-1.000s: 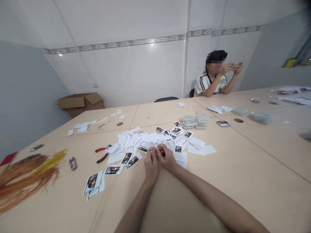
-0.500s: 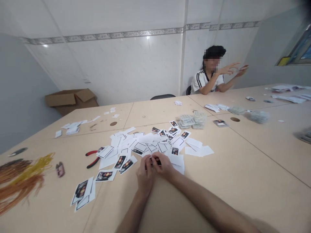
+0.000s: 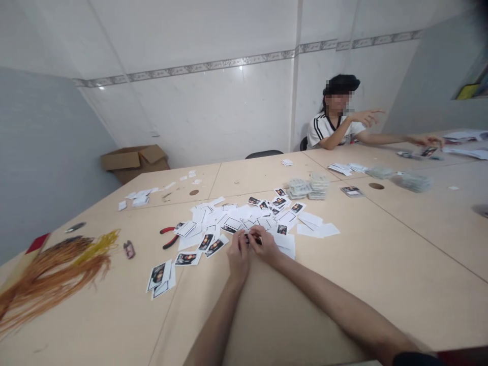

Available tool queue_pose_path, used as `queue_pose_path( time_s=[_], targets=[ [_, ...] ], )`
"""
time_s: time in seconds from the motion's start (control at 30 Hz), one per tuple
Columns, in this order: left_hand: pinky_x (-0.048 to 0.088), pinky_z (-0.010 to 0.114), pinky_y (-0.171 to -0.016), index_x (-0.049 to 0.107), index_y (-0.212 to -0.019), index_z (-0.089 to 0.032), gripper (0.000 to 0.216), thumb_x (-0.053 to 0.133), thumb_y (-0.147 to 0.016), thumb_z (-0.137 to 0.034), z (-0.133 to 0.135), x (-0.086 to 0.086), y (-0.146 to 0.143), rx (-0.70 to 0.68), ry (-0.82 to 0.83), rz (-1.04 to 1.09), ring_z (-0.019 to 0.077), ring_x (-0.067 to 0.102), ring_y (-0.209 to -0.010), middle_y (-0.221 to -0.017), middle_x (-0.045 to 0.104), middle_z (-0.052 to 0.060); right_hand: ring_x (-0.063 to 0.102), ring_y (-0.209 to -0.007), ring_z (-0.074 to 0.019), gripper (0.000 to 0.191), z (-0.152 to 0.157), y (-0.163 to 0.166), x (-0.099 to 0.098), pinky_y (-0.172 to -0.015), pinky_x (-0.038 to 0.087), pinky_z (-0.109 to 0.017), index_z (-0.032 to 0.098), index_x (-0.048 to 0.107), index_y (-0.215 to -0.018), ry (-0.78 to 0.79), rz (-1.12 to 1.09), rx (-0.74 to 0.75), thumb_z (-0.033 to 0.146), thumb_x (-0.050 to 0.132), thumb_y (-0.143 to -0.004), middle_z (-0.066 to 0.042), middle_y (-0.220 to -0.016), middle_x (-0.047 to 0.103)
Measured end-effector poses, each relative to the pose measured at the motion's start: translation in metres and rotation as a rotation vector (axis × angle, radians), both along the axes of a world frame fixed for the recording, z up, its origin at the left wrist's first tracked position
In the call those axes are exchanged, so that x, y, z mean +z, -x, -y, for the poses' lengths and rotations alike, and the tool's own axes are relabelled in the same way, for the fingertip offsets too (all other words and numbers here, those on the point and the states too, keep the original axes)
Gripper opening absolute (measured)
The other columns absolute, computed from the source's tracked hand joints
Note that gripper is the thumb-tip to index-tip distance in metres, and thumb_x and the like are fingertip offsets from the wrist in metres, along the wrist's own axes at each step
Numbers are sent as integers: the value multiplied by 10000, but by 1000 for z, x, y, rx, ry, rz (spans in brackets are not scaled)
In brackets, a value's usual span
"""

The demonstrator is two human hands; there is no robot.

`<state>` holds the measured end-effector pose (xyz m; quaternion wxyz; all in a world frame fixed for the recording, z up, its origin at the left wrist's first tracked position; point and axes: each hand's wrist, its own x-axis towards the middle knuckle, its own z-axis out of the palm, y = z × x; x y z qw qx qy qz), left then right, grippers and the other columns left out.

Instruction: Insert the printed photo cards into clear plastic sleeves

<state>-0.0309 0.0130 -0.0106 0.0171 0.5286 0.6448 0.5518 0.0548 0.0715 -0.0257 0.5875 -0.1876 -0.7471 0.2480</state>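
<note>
Hands (image 3: 268, 248) still on card (image 3: 247, 239), co-worker's hand (image 3: 433, 142) lowered

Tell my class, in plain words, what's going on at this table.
The person's left hand and right hand hold a small dark printed piece, mostly hidden by fingers, at the near edge of a spread of loose cards and paper. To the left lie red-and-black handles and orange and yellow strands. Across the table, a co-worker has one hand raised and the other stretched out to the picture's right.
</note>
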Motion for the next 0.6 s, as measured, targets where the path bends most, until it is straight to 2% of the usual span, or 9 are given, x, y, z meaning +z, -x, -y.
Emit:
queue_pose_path(
  time_s=[0.1, 0.23, 0.4, 0.5, 0.53, 0.57, 0.6],
  targets=[
    [412, 224, -541, 528, -929, -175, 279, 352, -807, -354, -2, 1, -1, 2, -2, 26, 135, 565, -581, -712, 620, 30, 556, -608, -123, 196, 3, 0, 3, -559, 474, -242, 204, 378, -967, 30, -18, -1, 205, 431, -778, -22, -723, 565],
    [396, 225, -545, 517, -906, -177, 279, 329, -813, -361, -6, 5, 2, 54, -52, 88, 128, 535, -577, -702, 586, 18, 522, -574, -110, 237, 6, -4, 14, -529, 454, -229, 205, 366, -973, 172, -117, -42, 213, 463, -757, -12, -729, 562],
    [393, 231, -597, 511, -844, -182, 283, 315, -812, -384, -8, 11, 8, 77, -106, 165, 135, 522, -647, -717, 557, 11, 476, -512, -95, 229, 15, -28, 34, -504, 432, -229, 206, 373, -951, 293, -177, -79, 243, 476, -750, 3, -698, 553],
    [392, 226, -585, 512, -832, -186, 283, 323, -806, -394, -7, 12, 6, 62, -117, 207, 132, 512, -640, -712, 547, 6, 516, -565, -113, 210, 52, -58, 41, -476, 441, -230, 235, 364, -971, 350, -251, -103, 262, 442, -777, -5, -712, 539],
    [392, 221, -565, 512, -833, -186, 285, 323, -805, -398, -6, 13, 6, 57, -122, 222, 129, 508, -625, -706, 544, 5, 538, -613, -128, 186, 70, -69, 42, -459, 444, -231, 255, 379, -971, 322, -227, -65, 266, 420, -790, -13, -735, 542],
    [391, 217, -543, 512, -833, -186, 288, 325, -803, -403, -6, 13, 5, 52, -126, 237, 127, 503, -607, -698, 541, 3, 557, -664, -143, 162, 89, -80, 41, -457, 453, -237, 276, 411, -954, 258, -116, 46, 274, 415, -792, -20, -761, 553],
    [390, 213, -524, 513, -831, -186, 292, 326, -800, -408, -5, 13, 5, 49, -131, 252, 125, 499, -591, -689, 538, 2, 567, -670, -154, 106, 107, -90, 40, -435, 451, -235, 292, 462, -879, 226, -64, 100, 292, 447, -774, -14, -739, 564]
  ],
)
